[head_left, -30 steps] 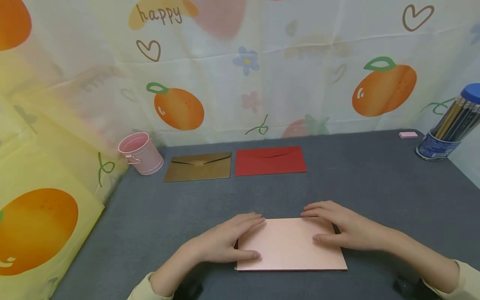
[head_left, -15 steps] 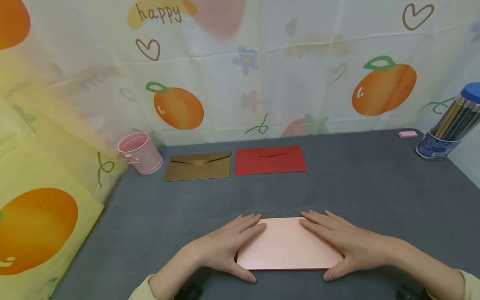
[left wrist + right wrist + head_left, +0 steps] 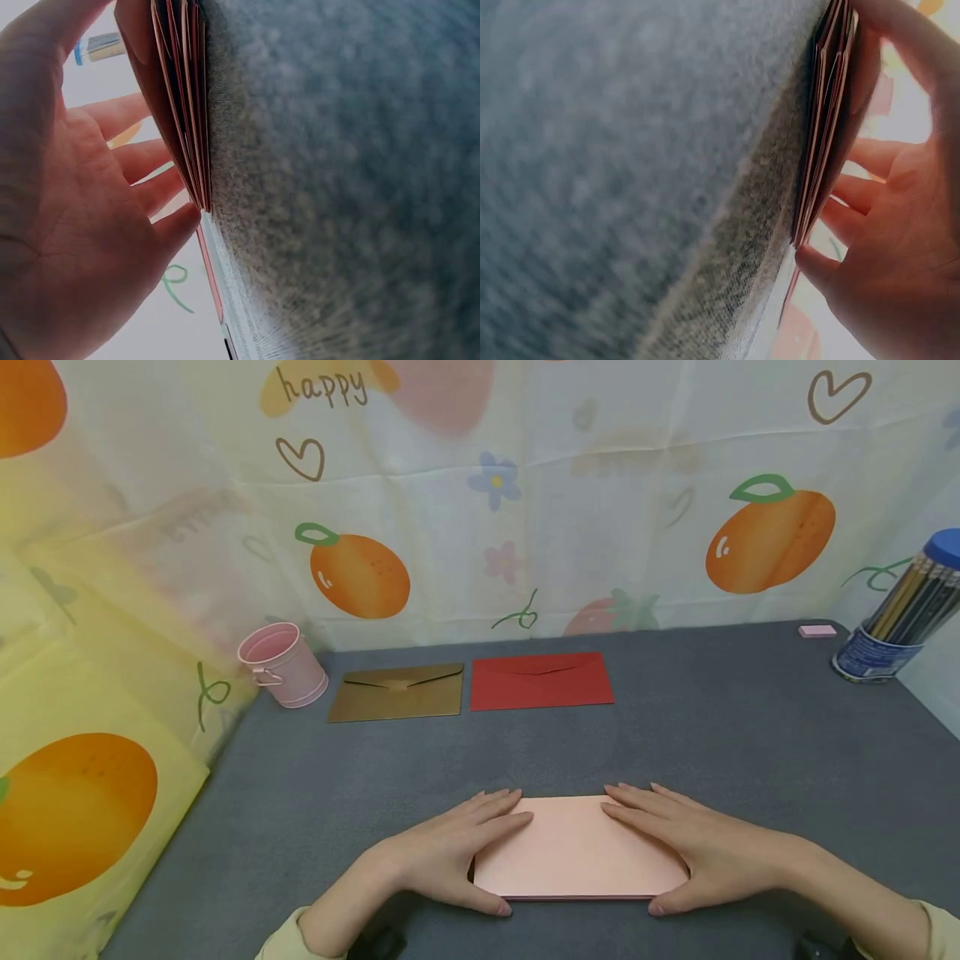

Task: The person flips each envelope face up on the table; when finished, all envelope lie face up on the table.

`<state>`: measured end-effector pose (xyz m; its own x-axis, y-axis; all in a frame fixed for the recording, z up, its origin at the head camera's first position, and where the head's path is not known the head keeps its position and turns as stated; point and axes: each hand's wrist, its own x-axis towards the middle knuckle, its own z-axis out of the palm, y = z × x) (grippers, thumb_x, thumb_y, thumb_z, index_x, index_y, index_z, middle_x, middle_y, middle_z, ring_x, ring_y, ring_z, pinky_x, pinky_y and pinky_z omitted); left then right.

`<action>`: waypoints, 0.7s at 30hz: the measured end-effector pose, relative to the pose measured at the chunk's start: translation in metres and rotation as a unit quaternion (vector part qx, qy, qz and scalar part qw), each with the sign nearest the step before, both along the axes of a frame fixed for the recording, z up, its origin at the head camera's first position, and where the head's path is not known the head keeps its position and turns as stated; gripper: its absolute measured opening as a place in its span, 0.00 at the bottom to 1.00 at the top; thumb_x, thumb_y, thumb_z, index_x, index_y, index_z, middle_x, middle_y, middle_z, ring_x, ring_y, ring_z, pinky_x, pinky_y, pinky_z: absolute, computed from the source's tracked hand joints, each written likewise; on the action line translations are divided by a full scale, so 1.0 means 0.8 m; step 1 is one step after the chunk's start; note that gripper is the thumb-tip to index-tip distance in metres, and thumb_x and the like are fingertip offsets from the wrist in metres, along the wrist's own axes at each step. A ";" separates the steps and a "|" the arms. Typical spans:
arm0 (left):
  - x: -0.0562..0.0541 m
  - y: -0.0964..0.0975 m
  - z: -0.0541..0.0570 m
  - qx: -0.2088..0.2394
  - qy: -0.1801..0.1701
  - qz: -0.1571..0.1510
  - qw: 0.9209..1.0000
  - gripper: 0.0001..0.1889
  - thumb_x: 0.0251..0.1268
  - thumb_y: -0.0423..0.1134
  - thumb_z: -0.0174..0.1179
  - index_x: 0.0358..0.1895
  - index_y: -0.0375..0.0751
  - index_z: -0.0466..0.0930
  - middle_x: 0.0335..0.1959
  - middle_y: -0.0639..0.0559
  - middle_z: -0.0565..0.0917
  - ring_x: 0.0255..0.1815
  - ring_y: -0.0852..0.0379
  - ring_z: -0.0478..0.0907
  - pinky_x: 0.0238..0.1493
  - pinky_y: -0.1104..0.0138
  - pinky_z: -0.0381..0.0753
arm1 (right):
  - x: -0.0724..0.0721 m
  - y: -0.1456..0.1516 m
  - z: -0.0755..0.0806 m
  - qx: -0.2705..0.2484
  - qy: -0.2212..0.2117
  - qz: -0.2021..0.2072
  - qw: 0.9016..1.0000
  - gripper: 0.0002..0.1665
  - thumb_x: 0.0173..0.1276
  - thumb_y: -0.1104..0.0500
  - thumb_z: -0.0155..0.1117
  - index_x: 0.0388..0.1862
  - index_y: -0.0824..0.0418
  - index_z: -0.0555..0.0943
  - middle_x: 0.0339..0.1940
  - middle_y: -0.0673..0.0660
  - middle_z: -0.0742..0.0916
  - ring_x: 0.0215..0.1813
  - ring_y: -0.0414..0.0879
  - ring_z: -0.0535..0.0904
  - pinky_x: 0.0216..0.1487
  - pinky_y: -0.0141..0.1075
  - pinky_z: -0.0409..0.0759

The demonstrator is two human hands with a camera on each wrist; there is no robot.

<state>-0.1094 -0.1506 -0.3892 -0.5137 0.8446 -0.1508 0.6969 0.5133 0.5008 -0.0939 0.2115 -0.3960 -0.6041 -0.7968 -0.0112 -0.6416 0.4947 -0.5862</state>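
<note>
A stack of pink envelopes (image 3: 573, 852) lies flat on the dark grey table, its top one plain. At its left end is my left hand (image 3: 457, 850), fingers spread over the far left corner and thumb by the near edge. My right hand (image 3: 697, 847) rests at the right end in a mirrored pose, fingertips at the far edge. Several thin layers show along the edge of the stack (image 3: 184, 112) in the left wrist view. From the right wrist, the layers (image 3: 825, 127) fan slightly apart. Both palms stand off the stack.
A gold envelope (image 3: 397, 693) and a red envelope (image 3: 542, 682) lie farther back on the table (image 3: 750, 727). A pink bucket (image 3: 281, 667) stands at the back left. At the back right are a pink eraser (image 3: 817, 631) and a tilted tub of pencils (image 3: 896, 610).
My right hand has come down from over the top onto the right end, fingers and thumb spread. The left thumb has slid from the top face to the near edge. The stack's edges look more even.
</note>
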 end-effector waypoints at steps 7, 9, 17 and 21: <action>-0.003 -0.004 0.003 0.028 -0.047 0.034 0.998 0.41 0.59 0.65 0.62 0.75 0.59 0.60 0.78 0.56 0.52 0.78 0.55 0.46 0.74 0.51 0.51 | -0.003 0.004 0.006 -0.012 -0.018 -0.017 1.000 0.47 0.63 0.35 0.65 0.77 0.45 0.59 0.78 0.51 0.62 0.75 0.64 0.54 0.68 0.18 0.37; -0.005 -0.005 0.003 0.048 -0.059 0.045 0.996 0.38 0.60 0.63 0.62 0.73 0.60 0.63 0.77 0.58 0.56 0.77 0.55 0.48 0.73 0.50 0.53 | -0.005 0.005 0.008 -0.030 -0.016 -0.013 0.999 0.44 0.65 0.38 0.65 0.76 0.46 0.62 0.76 0.52 0.65 0.74 0.64 0.57 0.69 0.19 0.39; -0.015 -0.008 0.002 0.163 -0.043 0.050 0.984 0.24 0.65 0.51 0.62 0.64 0.52 0.76 0.64 0.58 0.75 0.67 0.59 0.70 0.65 0.58 0.70 | -0.017 0.009 0.012 -0.101 0.004 -0.016 0.995 0.30 0.67 0.53 0.67 0.68 0.47 0.74 0.65 0.49 0.78 0.65 0.45 0.74 0.60 0.37 0.75; -0.021 -0.010 0.001 0.193 -0.046 0.062 0.978 0.19 0.69 0.48 0.59 0.61 0.52 0.78 0.58 0.62 0.80 0.59 0.63 0.76 0.59 0.63 0.74 | -0.024 0.009 0.010 -0.146 -0.010 -0.026 0.989 0.24 0.69 0.57 0.65 0.63 0.50 0.78 0.59 0.48 0.83 0.58 0.41 0.79 0.53 0.33 0.78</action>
